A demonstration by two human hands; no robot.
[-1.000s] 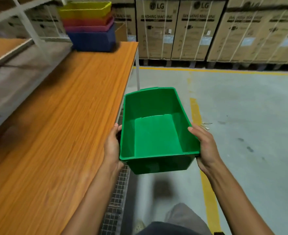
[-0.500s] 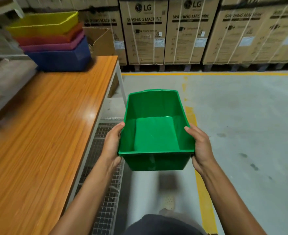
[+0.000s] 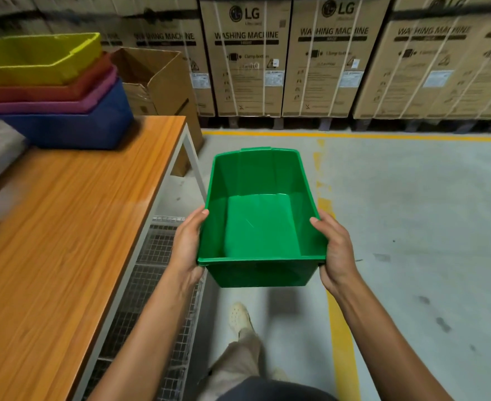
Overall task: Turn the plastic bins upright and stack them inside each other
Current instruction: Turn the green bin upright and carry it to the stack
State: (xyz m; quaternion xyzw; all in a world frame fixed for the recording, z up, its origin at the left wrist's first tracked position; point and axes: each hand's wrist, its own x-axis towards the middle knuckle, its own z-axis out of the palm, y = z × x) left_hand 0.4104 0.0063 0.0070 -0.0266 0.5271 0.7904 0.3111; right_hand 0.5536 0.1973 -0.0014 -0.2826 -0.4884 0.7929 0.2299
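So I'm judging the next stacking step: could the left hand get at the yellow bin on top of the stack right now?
Probably not yet. The left hand and right hand both grip the green bin over the floor, and the yellow bin sits far off at the table's back end. Nothing blocks the way.

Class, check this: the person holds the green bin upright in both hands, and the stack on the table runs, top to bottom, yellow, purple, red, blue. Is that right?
Not quite. The head view shows the stack on the table as yellow, red, purple, blue. The rest holds: the left hand and right hand hold the green bin upright.
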